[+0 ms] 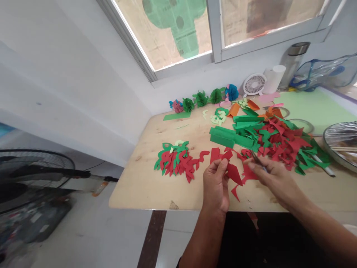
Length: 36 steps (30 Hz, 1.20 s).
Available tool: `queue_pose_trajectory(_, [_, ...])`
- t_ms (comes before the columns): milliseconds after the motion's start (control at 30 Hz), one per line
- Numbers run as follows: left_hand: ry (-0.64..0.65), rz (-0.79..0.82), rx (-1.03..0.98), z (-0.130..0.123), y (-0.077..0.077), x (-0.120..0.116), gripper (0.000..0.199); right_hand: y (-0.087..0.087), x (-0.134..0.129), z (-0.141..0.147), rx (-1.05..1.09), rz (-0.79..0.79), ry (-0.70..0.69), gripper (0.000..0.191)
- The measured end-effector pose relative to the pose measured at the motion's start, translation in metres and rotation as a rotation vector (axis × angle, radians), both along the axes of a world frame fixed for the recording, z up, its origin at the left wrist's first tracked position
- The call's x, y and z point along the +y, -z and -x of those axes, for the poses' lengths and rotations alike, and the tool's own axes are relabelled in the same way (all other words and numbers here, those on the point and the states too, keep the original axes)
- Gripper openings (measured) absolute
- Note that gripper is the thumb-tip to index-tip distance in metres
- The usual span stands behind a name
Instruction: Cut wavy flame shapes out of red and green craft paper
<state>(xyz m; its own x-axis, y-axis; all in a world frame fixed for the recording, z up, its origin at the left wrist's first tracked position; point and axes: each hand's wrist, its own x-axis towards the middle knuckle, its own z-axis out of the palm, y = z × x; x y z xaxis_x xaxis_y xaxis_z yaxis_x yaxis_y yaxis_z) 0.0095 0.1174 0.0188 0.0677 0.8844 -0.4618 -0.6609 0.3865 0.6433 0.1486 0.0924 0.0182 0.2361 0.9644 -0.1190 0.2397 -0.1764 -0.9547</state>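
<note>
My left hand point(216, 183) is closed, pinching a folded piece of red paper point(234, 174) above the table's front edge. To its right, my right hand point(275, 179) is wrapped round a pair of scissors point(258, 160); their dark blades point up and left, and the handles are mostly hidden by my fingers. The blades are apart from the held paper. Beneath both hands lie red paper scraps point(251, 173). Left of my hands is a loose heap of red and green cut-out paper shapes point(178, 160), many of them curved.
A large pile of red and green offcuts point(284, 143) lies right of centre, beside folded green paper strips point(222, 137). Paper honeycomb figures point(201, 99) line the wall. A small white fan point(254, 85), a flask point(294, 63) and a covered bowl point(341, 143) stand right.
</note>
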Motion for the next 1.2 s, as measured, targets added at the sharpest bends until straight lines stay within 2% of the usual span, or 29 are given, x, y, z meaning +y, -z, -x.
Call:
queue_pose_trajectory(100, [-0.009,-0.019,-0.026,0.002,-0.001,0.002,0.022,0.004,-0.009,0.020,0.082,0.049,-0.102,0.024])
queue_pose_trajectory(200, [-0.012,-0.032,-0.027,0.005,0.000,0.001,0.020,0.004,-0.010,0.029,0.071,0.059,-0.088,0.021])
queue_pose_trajectory(433, [0.109,-0.083,0.162,0.010,0.006,-0.014,0.019,-0.005,0.001,0.027,0.000,0.018,-0.057,0.020])
queue_pose_trajectory(533, [0.105,-0.097,0.250,0.010,0.006,-0.015,0.016,-0.005,0.001,0.027,0.017,0.020,-0.072,0.019])
queue_pose_trajectory(600, [0.120,-0.147,0.319,0.010,0.004,-0.013,0.013,-0.004,0.001,0.025,0.028,0.038,-0.066,0.018])
queue_pose_trajectory(733, [0.252,-0.233,0.384,0.007,0.000,-0.011,0.012,-0.004,0.000,0.017,0.038,0.017,-0.025,0.018])
queue_pose_trajectory(867, [0.259,-0.225,0.378,-0.004,0.001,-0.012,0.014,-0.006,0.002,0.005,0.057,-0.011,-0.024,0.021])
queue_pose_trajectory(1033, [0.241,-0.231,0.376,-0.012,-0.003,-0.010,0.015,-0.001,-0.008,-0.011,0.165,0.004,-0.130,0.027])
queue_pose_trajectory(1200, [0.283,-0.242,0.417,-0.011,-0.011,-0.002,0.014,0.011,-0.024,-0.022,0.301,0.071,-0.226,0.039])
